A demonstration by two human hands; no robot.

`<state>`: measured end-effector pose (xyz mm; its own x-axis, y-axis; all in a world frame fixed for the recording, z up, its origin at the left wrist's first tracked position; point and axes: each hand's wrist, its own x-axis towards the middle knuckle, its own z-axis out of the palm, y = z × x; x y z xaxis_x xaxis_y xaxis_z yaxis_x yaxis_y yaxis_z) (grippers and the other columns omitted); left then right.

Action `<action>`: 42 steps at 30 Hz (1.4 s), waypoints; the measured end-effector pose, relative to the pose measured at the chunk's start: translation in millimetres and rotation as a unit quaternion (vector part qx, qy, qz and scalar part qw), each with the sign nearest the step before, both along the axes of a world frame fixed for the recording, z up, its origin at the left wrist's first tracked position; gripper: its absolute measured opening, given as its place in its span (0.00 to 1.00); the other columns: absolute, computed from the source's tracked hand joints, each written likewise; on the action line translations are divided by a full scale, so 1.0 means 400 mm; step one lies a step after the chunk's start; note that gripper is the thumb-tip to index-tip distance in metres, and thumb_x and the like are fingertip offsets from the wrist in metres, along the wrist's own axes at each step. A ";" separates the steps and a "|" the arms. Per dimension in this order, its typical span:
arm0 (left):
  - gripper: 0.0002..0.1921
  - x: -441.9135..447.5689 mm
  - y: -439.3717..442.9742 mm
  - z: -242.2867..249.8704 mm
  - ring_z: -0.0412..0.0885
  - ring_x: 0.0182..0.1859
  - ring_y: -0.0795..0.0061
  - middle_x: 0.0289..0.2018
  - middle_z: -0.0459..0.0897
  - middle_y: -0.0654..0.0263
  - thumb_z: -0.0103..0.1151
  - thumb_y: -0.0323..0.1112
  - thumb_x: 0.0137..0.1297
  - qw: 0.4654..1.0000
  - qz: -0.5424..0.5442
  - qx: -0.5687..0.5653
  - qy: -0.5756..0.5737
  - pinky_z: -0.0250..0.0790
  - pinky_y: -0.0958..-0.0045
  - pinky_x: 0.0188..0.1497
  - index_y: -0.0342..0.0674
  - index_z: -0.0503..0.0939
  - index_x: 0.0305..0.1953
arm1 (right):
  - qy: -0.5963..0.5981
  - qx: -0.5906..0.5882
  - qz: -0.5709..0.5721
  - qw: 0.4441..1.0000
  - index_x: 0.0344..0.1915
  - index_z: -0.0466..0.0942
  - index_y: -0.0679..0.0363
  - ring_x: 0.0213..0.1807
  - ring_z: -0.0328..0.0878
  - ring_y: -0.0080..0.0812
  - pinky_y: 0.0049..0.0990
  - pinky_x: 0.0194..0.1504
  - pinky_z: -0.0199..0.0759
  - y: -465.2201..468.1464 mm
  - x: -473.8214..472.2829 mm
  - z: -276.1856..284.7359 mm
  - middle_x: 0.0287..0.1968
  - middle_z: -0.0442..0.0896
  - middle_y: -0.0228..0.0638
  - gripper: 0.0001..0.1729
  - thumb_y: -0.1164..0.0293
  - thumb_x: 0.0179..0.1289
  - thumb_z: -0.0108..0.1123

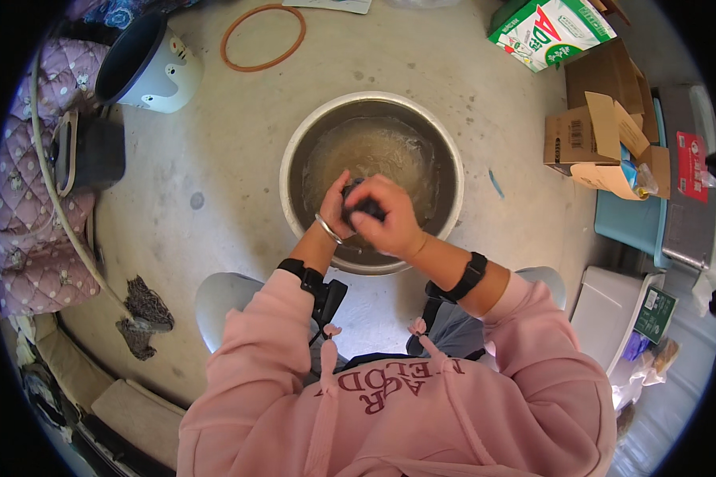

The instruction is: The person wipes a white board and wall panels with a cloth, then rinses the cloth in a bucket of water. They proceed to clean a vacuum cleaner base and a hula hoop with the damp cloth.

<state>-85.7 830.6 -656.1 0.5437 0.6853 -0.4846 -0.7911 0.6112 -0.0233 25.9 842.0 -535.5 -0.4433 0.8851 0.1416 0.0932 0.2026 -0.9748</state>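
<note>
A round metal basin (372, 102) stands on the floor before me, with cloudy, rippled water (382, 143) inside. Over its near half, my left hand (335, 206) and my right hand (394, 217) come together around a dark, bunched item (367, 206), probably cloth. The left palm supports it from the side. My right fingers curl over its top and look slightly blurred. Much of the item is hidden by my hands, so its exact kind is unclear. A silver bangle (328, 229) circles my left wrist.
An orange ring (263, 37) and a mop (145, 322) lie on the floor. At left are a tipped bucket (176, 74), a dark bin (98, 152) and a quilted cover (48, 238). Open cardboard boxes (579, 134) and a pale storage box (605, 316) stand at right.
</note>
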 end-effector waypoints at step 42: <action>0.28 -0.023 -0.047 -0.064 0.45 0.67 0.56 0.65 0.51 0.65 0.53 0.47 0.56 0.192 -0.609 0.256 0.726 0.28 0.50 0.66 0.46 0.64 0.58 | -0.506 0.063 -0.070 0.857 0.34 0.77 0.54 0.44 0.67 0.40 0.34 0.50 0.56 0.113 0.133 -0.478 0.33 0.75 0.34 0.16 0.71 0.39 0.65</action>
<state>-95.0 811.8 -681.7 -0.0005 0.6381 -0.7699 0.9999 -0.0089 -0.0080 79.2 887.1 -726.6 -0.2859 0.9457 -0.1543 0.9105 0.2179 -0.3514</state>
